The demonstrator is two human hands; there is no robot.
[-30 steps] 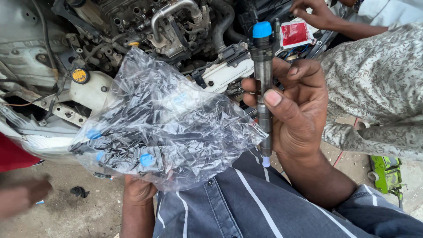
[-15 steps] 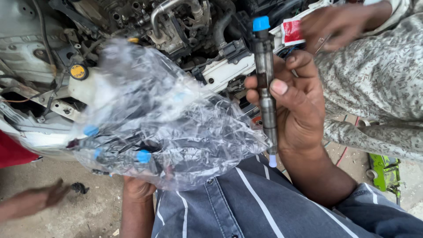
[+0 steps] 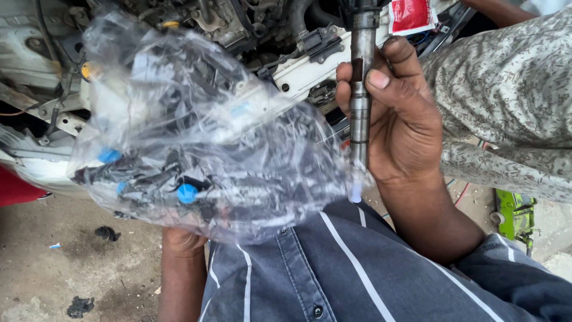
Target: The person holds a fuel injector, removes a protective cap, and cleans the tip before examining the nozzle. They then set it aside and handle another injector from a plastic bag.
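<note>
My right hand (image 3: 400, 113) grips a long grey metal injector (image 3: 359, 95) upright, thumb pressed on its shaft; its pale tip points down near my striped shirt, and its top runs out of the frame. My left hand (image 3: 182, 238) holds a crumpled clear plastic bag (image 3: 202, 131) from below, mostly hidden by it. Inside the bag lie more dark injectors with blue caps (image 3: 186, 192). Both hands are in front of an open engine bay (image 3: 238, 24).
Another person in a patterned sleeve (image 3: 506, 101) stands at the right, an arm reaching over the engine. A red packet (image 3: 411, 13) lies on the engine's edge. A green tool (image 3: 513, 214) sits at right. Dirty concrete ground (image 3: 71, 268) is at lower left.
The view has closed in and the injector's blue top cap has left the frame. The bag has shifted up and left. A hand at the lower left has gone from view.
</note>
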